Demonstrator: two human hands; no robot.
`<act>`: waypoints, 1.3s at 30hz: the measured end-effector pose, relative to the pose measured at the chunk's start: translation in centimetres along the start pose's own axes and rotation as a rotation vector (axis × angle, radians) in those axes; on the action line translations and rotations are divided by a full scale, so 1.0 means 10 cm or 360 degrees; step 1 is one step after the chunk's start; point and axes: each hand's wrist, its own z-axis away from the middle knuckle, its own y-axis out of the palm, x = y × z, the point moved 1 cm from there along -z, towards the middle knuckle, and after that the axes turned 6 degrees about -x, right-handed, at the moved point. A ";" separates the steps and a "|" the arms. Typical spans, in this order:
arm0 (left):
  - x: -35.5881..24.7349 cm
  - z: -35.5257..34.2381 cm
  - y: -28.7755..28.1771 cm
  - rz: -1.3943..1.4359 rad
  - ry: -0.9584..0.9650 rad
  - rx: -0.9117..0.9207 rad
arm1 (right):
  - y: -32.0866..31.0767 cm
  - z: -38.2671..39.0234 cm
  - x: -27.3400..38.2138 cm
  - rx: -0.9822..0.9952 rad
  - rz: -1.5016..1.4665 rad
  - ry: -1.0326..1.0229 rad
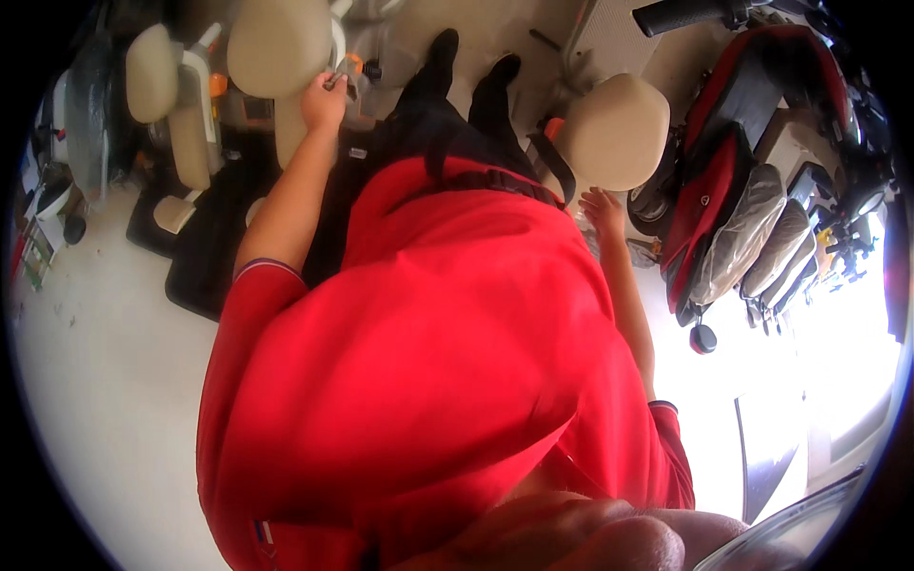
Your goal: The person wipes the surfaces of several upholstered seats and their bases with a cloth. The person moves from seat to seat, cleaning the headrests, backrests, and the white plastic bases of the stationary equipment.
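Observation:
My left hand (pixel 324 103) is closed on a small dark piece, too small to name, beside a large beige padded part (pixel 278 40). Below my right hand's (pixel 602 206) parted, slightly curled fingers nothing is clearly held; just above them is a rounded beige pad (pixel 614 128). A black strap (pixel 552 167) hangs beside that pad, and a black belt (pixel 490 183) crosses my waist over the red shirt. My legs in black trousers stretch away between the two beige pads, ending in black shoes.
More beige pads (pixel 150 71) on pale frames stand at left, above black padded bases (pixel 200 276). Red and black scooter-like machines (pixel 714 209), some seats wrapped in plastic, crowd the right, with a handlebar (pixel 681 17). Wrapped items (pixel 90 143) stand along the far left.

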 end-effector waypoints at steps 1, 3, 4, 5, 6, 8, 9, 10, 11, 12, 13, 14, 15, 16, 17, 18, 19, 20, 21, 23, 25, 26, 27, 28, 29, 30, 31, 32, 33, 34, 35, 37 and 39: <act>-0.03 0.00 0.04 0.0003 -0.0007 0.0022 | 0.01 -0.01 -0.01 0.0121 -0.0022 -0.0094; -0.08 0.02 0.01 0.0209 0.0019 0.0018 | 0.01 0.02 -0.05 0.0243 -0.0018 -0.0173; -0.08 -0.01 -0.04 0.0177 -0.0018 0.0004 | 0.08 -0.03 0.00 0.0191 -0.0027 -0.0097; -0.07 -0.01 -0.09 0.0187 -0.0021 -0.0018 | 0.14 -0.06 0.05 0.0138 -0.0038 -0.0022; -0.05 -0.01 -0.15 0.0130 -0.0090 -0.0079 | 0.17 -0.07 0.10 0.0149 -0.0035 -0.0043; 0.08 0.09 -0.26 -0.0001 -0.0267 -0.0184 | 0.13 -0.02 0.12 0.0245 -0.0015 -0.0090; 0.19 0.06 -0.30 0.0005 -0.0287 -0.0194 | 0.13 0.00 0.14 0.0291 -0.0007 -0.0113; 0.27 -0.01 -0.37 -0.0032 -0.0283 -0.0236 | 0.11 -0.02 0.16 0.0337 0.0017 -0.0179; 0.33 -0.03 -0.40 -0.0068 -0.0280 -0.0277 | 0.08 -0.02 0.18 0.0339 0.0036 -0.0190; 0.39 0.00 -0.43 -0.0050 -0.0389 -0.0266 | 0.04 -0.01 0.18 0.0254 0.0092 -0.0145; 0.52 -0.01 -0.42 -0.0038 -0.0406 -0.0288 | 0.03 -0.01 0.21 0.0181 0.0147 -0.0109; 0.71 0.02 -0.40 -0.0031 -0.0423 -0.0234 | 0.03 0.05 0.28 0.0149 0.0161 -0.0064; 0.89 0.04 -0.37 -0.0024 -0.0441 -0.0182 | 0.02 0.06 0.35 0.0167 0.0186 -0.0073; 0.91 0.10 -0.36 -0.0018 -0.0457 -0.0184 | -0.04 0.06 0.40 0.0147 0.0240 -0.0098; 0.88 0.20 -0.36 -0.0096 -0.0521 -0.0176 | -0.03 0.08 0.46 0.0136 0.0296 -0.0123; 0.87 0.30 -0.38 -0.0173 -0.0587 -0.0168 | 0.00 0.10 0.49 0.0064 0.0264 -0.0117; 0.88 0.42 -0.41 -0.0169 -0.0613 -0.0183 | 0.02 0.09 0.52 0.0079 0.0287 -0.0126; 0.89 0.53 -0.41 -0.0253 -0.0639 -0.0174 | 0.03 0.05 0.57 0.0096 0.0308 -0.0159; 0.93 0.63 -0.43 -0.0336 -0.0669 -0.0164 | 0.05 0.01 0.62 0.0115 0.0333 -0.0193; 0.99 0.77 -0.50 -0.0386 -0.0745 -0.0108 | 0.07 -0.13 0.64 0.0192 0.0365 -0.0215; 1.03 0.94 -0.59 -0.0408 -0.0863 0.0036 | 0.12 -0.29 0.67 0.0346 0.0594 -0.0456; 1.13 1.03 -0.61 -0.0377 -0.0892 0.0054 | 0.19 -0.32 0.72 0.0378 0.0672 -0.0506; 1.22 1.11 -0.64 -0.0375 -0.0946 0.0027 | 0.27 -0.35 0.77 0.0410 0.0749 -0.0557; 1.27 1.19 -0.65 -0.0357 -0.0926 -0.0184 | 0.28 -0.50 0.83 0.0506 0.0945 -0.0742; 1.31 1.31 -0.70 -0.0356 -0.0912 -0.0387 | 0.30 -0.59 0.88 0.0612 0.1144 -0.0914; 1.34 1.38 -0.75 -0.0301 -0.0917 -0.0457 | 0.29 -0.66 0.95 0.0759 0.1364 -0.1121; 1.50 1.49 -0.77 -0.0295 -0.0889 -0.0649 | 0.32 -0.68 1.02 0.0907 0.1562 -0.1352; 1.45 1.53 -0.90 -0.0291 -0.0922 -0.0735 | 0.33 -0.70 1.12 0.1013 0.1715 -0.1606; 1.38 1.57 -1.02 -0.0286 -0.0951 -0.0819 | 0.34 -0.73 1.16 0.1030 0.1527 -0.1316; 1.45 1.63 -1.13 -0.0286 -0.0931 -0.0961 | 0.40 -0.78 1.21 0.1032 0.1315 -0.1052; 1.56 1.71 -1.20 -0.0292 -0.0964 -0.0998 | 0.41 -0.76 1.31 0.0747 0.1137 -0.0696; 1.78 1.87 -1.30 -0.0331 -0.0983 -0.1097 | 0.48 -0.74 1.42 0.0461 0.0979 -0.0357; 1.87 2.05 -1.29 -0.0408 -0.1097 -0.1081 | 0.38 -0.71 1.50 0.0508 0.1067 -0.0529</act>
